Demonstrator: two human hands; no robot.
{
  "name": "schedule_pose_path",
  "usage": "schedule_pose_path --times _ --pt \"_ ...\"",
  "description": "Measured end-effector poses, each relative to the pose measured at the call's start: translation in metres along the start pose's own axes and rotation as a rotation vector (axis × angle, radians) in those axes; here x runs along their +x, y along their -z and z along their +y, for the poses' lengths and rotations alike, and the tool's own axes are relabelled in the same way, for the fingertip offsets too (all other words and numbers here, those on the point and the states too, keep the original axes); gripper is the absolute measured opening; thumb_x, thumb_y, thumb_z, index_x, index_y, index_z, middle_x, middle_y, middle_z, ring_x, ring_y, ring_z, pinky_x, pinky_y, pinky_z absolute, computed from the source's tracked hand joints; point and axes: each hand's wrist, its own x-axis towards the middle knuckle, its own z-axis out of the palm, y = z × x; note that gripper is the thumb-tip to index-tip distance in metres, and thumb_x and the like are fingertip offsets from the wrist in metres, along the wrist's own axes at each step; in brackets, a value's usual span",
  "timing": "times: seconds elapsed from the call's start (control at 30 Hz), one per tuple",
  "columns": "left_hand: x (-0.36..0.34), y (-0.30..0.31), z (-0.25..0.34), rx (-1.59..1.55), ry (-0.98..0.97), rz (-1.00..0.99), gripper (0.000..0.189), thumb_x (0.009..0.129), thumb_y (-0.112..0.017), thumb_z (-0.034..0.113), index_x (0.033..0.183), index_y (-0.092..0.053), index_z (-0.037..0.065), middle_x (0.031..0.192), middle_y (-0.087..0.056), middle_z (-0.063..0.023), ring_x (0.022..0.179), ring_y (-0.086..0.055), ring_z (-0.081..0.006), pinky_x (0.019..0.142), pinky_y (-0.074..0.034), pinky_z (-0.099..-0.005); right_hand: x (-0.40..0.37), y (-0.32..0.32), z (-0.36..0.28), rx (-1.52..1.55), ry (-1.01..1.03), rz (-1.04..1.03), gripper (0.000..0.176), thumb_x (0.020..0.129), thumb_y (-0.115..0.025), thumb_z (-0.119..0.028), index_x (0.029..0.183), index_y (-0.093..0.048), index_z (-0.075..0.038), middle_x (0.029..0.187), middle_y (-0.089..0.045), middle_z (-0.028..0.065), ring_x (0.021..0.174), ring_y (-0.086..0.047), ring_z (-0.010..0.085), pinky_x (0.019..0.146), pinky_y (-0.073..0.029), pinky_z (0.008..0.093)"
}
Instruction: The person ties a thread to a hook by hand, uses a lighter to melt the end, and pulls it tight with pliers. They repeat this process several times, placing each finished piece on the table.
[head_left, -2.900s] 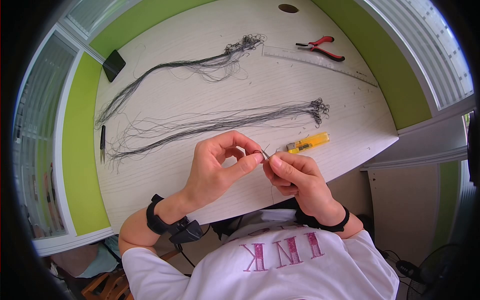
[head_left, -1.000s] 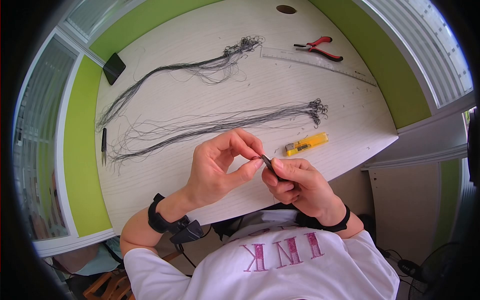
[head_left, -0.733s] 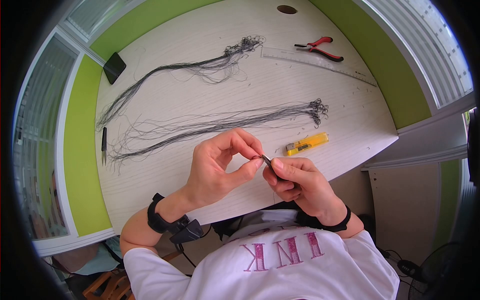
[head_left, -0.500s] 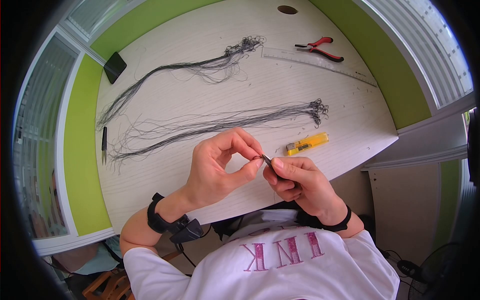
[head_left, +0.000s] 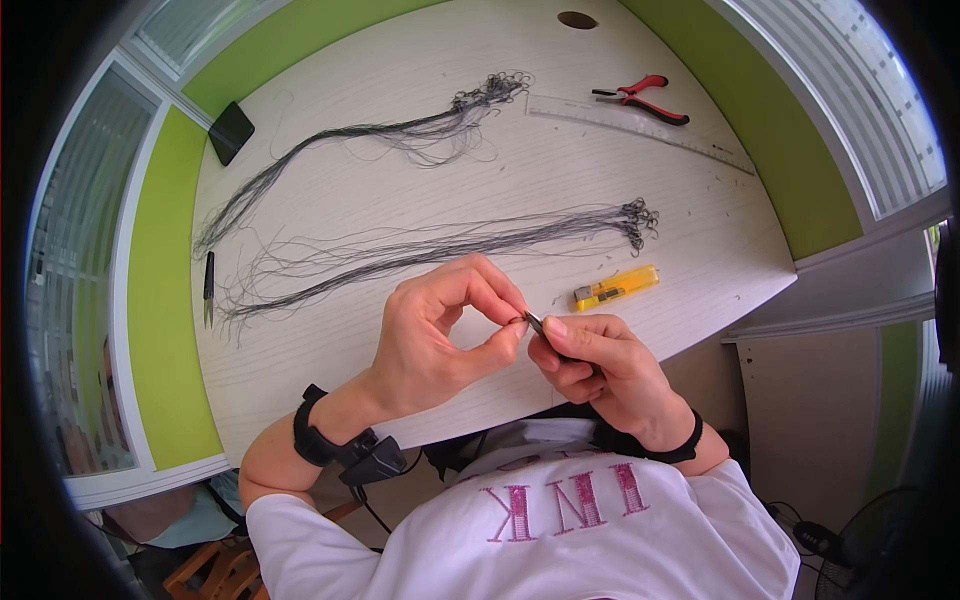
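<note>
My left hand (head_left: 435,325) is closed in a pinch, thumb against index finger, on a tiny dark curved piece that may be a hook; most of it is covered by the fingertips. My right hand (head_left: 600,365) grips a small dark tool with a pointed metal tip (head_left: 535,323). That tip meets the left fingertips, and the rest of the tool is hidden in the palm. Beyond the hands lies a bundle of dark fishing lines (head_left: 440,250) with hooks (head_left: 635,225) at its right end. A yellow lighter (head_left: 617,287) rests just past my right hand.
A second bundle of hooked lines (head_left: 330,135) lies farther back. Red-handled pliers (head_left: 645,98) sit near a clear ruler (head_left: 640,128). At the left are a pointed black-handled tool (head_left: 209,288) and a black phone-like object (head_left: 231,133). Green panels (head_left: 165,300) edge the desk.
Both hands stay nearly in place. The left fingertips have shifted very slightly against the tool's tip; the things on the desk have not moved.
</note>
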Motion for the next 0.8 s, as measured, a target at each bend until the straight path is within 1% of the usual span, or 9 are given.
schedule_pose_path --times 0.17,0.23,0.47,0.53,0.8 --pt "0.0 0.0009 0.0004 0.022 -0.011 -0.003 0.009 0.071 -0.061 -0.008 0.074 -0.056 -0.001 0.086 -0.058 -0.0082 0.077 -0.055 -0.0103 0.067 -0.045 -0.0222 0.0003 0.0007 0.0006 0.048 -0.021 -0.024 0.038 0.09 -0.051 -0.038 0.07 -0.053 -0.006 0.055 -0.029 -0.0074 0.047 -0.019 0.003 0.041 -0.012 0.0207" --pt "0.0001 0.0014 0.0004 0.042 -0.011 -0.007 0.009 0.071 -0.062 -0.008 0.073 -0.056 -0.001 0.085 -0.058 -0.0073 0.076 -0.054 -0.0094 0.066 -0.044 -0.0216 0.0007 0.001 0.0006 0.117 -0.062 -0.043 0.038 0.09 -0.051 -0.038 0.07 -0.053 -0.006 0.055 -0.029 -0.0074 0.047 -0.018 0.0031 0.041 -0.012 0.0207" --pt "0.0005 0.0015 0.0008 0.048 -0.027 -0.011 0.009 0.071 -0.062 -0.007 0.072 -0.056 0.0 0.083 -0.058 -0.0063 0.075 -0.054 -0.0085 0.064 -0.043 -0.021 -0.0003 -0.0004 0.0006 0.065 -0.045 -0.027 0.037 0.09 -0.051 -0.037 0.07 -0.052 -0.006 0.054 -0.028 -0.0073 0.047 -0.018 0.0032 0.042 -0.012 0.0208" --pt "-0.0003 0.0019 0.0041 0.064 0.042 -0.017 0.013 0.068 -0.059 -0.013 0.071 -0.056 0.0 0.082 -0.056 -0.0094 0.077 -0.053 -0.0143 0.069 -0.044 -0.0268 -0.0006 -0.0007 0.0006 0.055 -0.042 -0.01 0.037 0.09 -0.052 -0.037 0.07 -0.053 -0.006 0.055 -0.029 -0.0073 0.047 -0.019 0.0031 0.042 -0.012 0.0207" --pt "-0.0006 0.0023 0.0072 0.115 0.056 -0.025 0.013 0.068 -0.059 -0.012 0.071 -0.056 0.0 0.082 -0.056 -0.0093 0.077 -0.054 -0.0138 0.069 -0.045 -0.0264 -0.0013 -0.0031 0.002 0.008 -0.01 0.022 0.038 0.089 -0.052 -0.038 0.068 -0.053 -0.006 0.055 -0.03 -0.0073 0.048 -0.019 0.0027 0.042 -0.012 0.0207"
